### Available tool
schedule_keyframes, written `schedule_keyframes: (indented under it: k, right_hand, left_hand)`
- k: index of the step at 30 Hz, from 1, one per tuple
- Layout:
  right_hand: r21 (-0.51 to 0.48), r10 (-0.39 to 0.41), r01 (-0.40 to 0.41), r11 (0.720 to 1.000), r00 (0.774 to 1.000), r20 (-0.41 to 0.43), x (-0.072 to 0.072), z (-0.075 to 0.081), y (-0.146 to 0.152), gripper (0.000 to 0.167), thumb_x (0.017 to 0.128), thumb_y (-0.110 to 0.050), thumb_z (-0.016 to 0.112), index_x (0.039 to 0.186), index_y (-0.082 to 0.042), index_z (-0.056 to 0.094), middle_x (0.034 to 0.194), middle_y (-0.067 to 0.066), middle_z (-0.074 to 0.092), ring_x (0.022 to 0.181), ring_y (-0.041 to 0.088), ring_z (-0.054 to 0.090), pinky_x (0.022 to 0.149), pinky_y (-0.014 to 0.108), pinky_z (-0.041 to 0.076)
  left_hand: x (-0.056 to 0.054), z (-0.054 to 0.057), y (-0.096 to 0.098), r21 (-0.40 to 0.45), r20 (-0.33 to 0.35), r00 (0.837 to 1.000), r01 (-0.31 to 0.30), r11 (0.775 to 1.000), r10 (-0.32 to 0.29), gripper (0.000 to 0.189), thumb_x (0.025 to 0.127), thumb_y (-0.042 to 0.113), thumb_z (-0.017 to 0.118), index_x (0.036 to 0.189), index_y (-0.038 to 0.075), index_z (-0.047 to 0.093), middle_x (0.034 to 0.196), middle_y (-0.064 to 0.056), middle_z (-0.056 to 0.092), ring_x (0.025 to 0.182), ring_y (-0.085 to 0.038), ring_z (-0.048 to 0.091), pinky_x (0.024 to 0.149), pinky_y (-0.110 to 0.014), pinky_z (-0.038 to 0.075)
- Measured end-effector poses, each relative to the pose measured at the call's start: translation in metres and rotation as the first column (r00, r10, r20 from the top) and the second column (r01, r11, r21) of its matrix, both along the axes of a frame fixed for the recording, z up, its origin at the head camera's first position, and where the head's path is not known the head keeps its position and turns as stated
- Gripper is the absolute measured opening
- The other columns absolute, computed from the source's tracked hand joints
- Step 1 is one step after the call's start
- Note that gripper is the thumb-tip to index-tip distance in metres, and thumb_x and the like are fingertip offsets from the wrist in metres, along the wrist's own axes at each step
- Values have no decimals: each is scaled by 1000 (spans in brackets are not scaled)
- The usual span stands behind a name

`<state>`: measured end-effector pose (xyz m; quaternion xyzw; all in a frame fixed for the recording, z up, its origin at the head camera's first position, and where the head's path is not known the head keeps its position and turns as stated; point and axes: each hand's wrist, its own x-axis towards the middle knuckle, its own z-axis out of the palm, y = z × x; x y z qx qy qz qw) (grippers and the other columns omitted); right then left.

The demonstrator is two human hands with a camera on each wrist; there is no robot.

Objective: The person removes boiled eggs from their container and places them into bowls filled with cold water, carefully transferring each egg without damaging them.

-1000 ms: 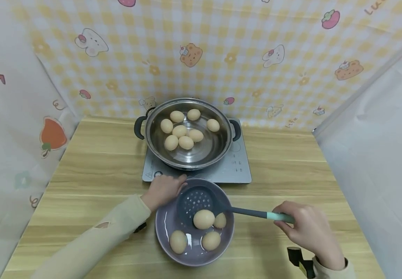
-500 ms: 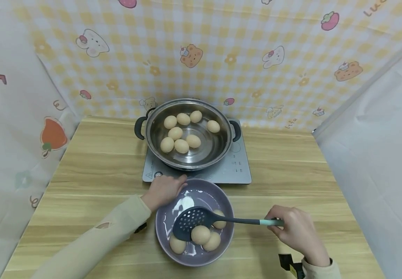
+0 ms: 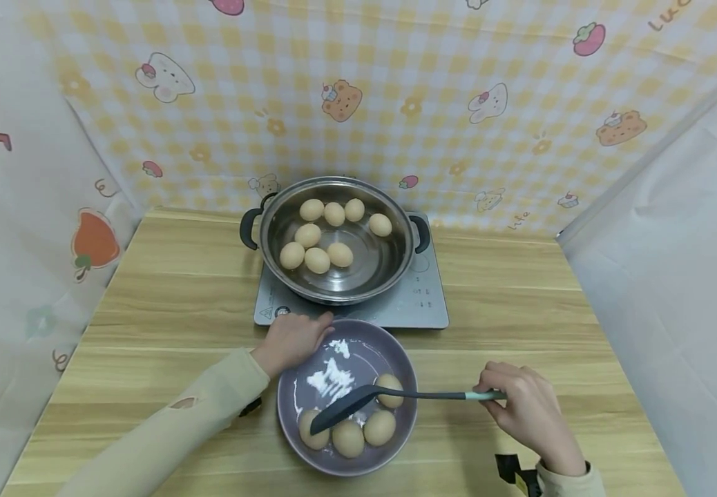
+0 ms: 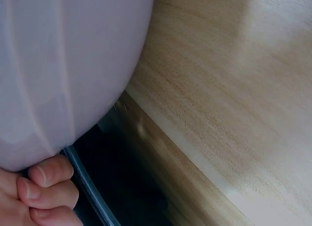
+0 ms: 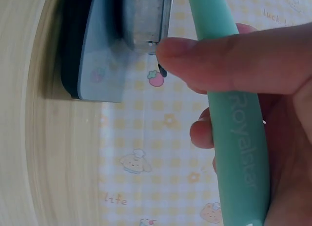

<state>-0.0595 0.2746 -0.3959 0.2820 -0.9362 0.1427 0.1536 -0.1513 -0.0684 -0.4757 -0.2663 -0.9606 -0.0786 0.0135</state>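
Observation:
My right hand (image 3: 529,414) grips the mint-green handle (image 5: 239,143) of a dark skimmer (image 3: 346,408), thumb laid across it in the right wrist view. The skimmer's head is tipped on edge over a purple bowl (image 3: 309,383), with no egg on it. Several brown eggs lie in the bowl; one egg (image 3: 348,439) sits at the front, just beside the skimmer's head, which partly covers the left egg (image 3: 313,429). My left hand (image 3: 293,339) holds the bowl at its back-left rim. In the left wrist view its fingers (image 4: 51,187) curl against the bowl's outer wall.
Behind the bowl, a steel pot (image 3: 377,273) with black handles stands on a flat grey induction cooker (image 3: 429,297). Several eggs (image 3: 340,254) lie in water inside it. The wooden table (image 3: 178,276) is bounded by a checked cloth (image 3: 408,138) at the back and white sheets at the sides.
The skimmer came forward over the bowl and tipped, and its egg went in among the others. My right hand moved slightly left. The eggs in the pot drifted; my left hand stayed put.

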Motion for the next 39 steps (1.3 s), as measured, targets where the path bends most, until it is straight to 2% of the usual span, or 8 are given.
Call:
schedule_keyframes:
  k: [8,13,14,20,24,28,31,39]
  right_hand:
    - [-47,12,-14,999,999,-33,-3,0,0,42,45,0,83,62,-27,56,65,-21,51,54,-6,43,49,15,33]
    - [-139,-8,14,990,999,41,-9,6,3,41,47,7,82,70,-21,63,69,-15,59,59,-5,52,53,12,40]
    - [-157,-17,27,987,998,64,-10,8,3,40,49,8,81,72,-19,63,70,-13,60,60,-5,53,54,12,41]
    - [-167,-98,105,980,994,55,-30,22,-1,26,63,1,78,84,-11,67,72,-3,65,54,-2,49,46,20,40]
    - [-129,-167,162,978,986,-27,-50,26,-13,21,69,-7,77,88,-9,68,70,0,64,48,3,45,43,23,35]
    - [-82,-218,206,975,960,-178,-73,24,-32,19,70,-12,77,88,-9,69,72,2,64,45,8,46,38,23,30]
    - [-100,-252,233,967,930,-267,-88,18,-46,18,71,-12,76,86,-9,70,72,3,64,44,12,50,36,23,26]
    - [-171,-352,311,935,872,-339,-112,6,-68,16,68,-4,75,83,-9,72,69,4,63,45,19,52,39,28,31]
  left_hand:
    - [0,1,0,8,15,1000,1,1000,-1,20,94,35,44,90,17,48,47,2,38,39,-15,38,38,-30,29]
    - [0,2,0,0,-2,1000,3,1000,-3,17,94,33,46,92,16,51,47,1,41,39,-17,39,38,-31,30]
    - [0,2,0,-4,-5,1000,4,1000,-4,17,93,30,48,88,15,52,47,1,41,39,-16,38,38,-30,30]
    - [1,0,-1,43,-84,996,15,999,-11,24,89,25,55,68,14,49,43,3,35,37,-13,34,35,-28,27]
    - [2,-2,0,58,-102,995,23,998,-17,19,92,32,51,83,16,49,44,2,36,36,-16,36,34,-30,27]
    - [3,0,0,48,-65,998,15,999,-12,19,93,33,48,86,16,49,45,1,41,38,-18,41,36,-31,30]
    - [3,0,0,48,-59,998,8,999,-5,20,93,35,48,86,16,49,46,0,44,39,-20,45,37,-32,32]
    - [2,-2,0,38,-39,999,6,999,-5,20,93,35,47,87,16,49,46,1,42,40,-21,45,39,-33,31]
